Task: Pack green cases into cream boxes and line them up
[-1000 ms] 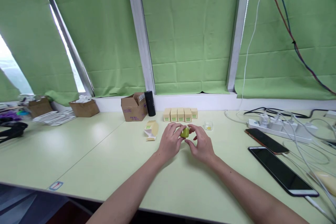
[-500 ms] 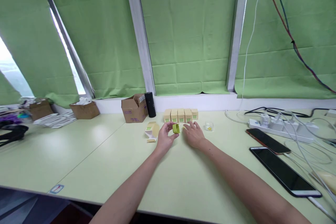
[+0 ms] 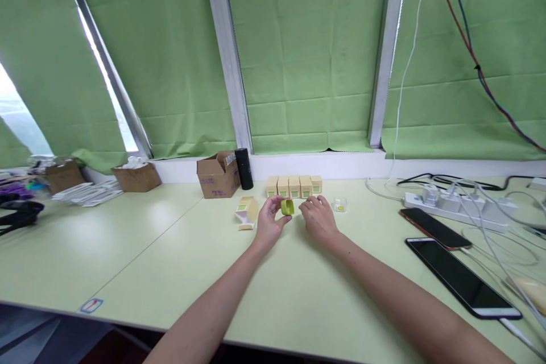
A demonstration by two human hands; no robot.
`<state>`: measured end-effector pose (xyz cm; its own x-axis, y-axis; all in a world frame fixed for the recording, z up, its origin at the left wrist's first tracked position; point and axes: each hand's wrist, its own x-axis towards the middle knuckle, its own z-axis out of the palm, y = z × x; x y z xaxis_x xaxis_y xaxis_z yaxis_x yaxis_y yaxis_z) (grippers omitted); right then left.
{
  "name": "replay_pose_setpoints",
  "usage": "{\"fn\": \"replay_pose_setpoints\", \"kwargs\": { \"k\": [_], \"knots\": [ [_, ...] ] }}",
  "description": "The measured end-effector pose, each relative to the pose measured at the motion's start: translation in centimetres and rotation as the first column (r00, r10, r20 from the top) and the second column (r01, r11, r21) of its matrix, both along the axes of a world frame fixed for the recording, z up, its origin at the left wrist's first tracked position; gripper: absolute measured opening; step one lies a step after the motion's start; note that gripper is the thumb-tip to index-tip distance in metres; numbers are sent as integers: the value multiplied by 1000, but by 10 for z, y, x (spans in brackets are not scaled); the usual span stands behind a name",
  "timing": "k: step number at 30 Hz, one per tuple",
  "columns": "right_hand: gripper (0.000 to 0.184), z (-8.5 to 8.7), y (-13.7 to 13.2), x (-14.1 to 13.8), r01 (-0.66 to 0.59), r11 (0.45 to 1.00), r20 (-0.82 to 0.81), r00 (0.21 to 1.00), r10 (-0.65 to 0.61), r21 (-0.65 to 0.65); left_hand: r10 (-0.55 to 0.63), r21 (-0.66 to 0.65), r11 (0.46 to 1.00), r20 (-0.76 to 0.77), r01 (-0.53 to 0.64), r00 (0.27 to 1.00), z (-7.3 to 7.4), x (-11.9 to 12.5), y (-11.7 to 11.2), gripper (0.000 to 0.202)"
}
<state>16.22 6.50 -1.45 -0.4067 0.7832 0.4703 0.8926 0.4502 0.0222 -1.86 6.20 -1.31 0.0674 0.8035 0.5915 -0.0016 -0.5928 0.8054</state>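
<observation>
Between the fingertips and thumb of my left hand [image 3: 269, 220] is a small yellow-green, hollow, cup-like piece [image 3: 287, 207], its opening tilted toward me. My right hand [image 3: 319, 219] is just right of it, apart from it, fingers curled downward; whatever they pinch is hidden. A small clear container [image 3: 340, 205] with something yellow inside stands beyond my right fingers. Left of my left hand lies an opened small cream carton [image 3: 246, 213] with its flaps out. Several closed small cartons [image 3: 294, 187] stand in a row behind both hands.
A brown cardboard box [image 3: 218, 175] and a black cylinder [image 3: 244, 169] stand at the back left. To the right are two phones [image 3: 463, 278], a white power strip [image 3: 458, 210] and tangled cables. Papers [image 3: 89, 191] and another box [image 3: 136, 177] lie far left.
My right hand has drawn slightly right, away from the green piece, and its fingers have curled more. My left hand still holds the piece, turned slightly more toward me.
</observation>
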Motion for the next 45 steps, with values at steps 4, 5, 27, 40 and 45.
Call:
{"fn": "replay_pose_setpoints", "kwargs": {
  "k": [4,5,27,40,45],
  "knots": [
    [24,0,-26,12,-43,992,-411,907,89,120,-26,-16,1000,40,26,999,2,4,-3,48],
    [20,0,-32,13,-66,989,-520,845,126,132,-34,-22,999,44,35,998,2,5,-4,49],
    [47,17,-51,21,-547,830,-953,-175,-245,-113,-201,-163,962,110,217,973,4,13,-17,53],
    [36,11,-51,14,-515,856,-997,-77,-8,33,-230,-175,953,112,247,967,1,12,-17,54],
    [13,5,-54,14,-284,951,-921,323,217,125,-239,-170,952,101,254,966,4,13,-21,52]
  ]
}}
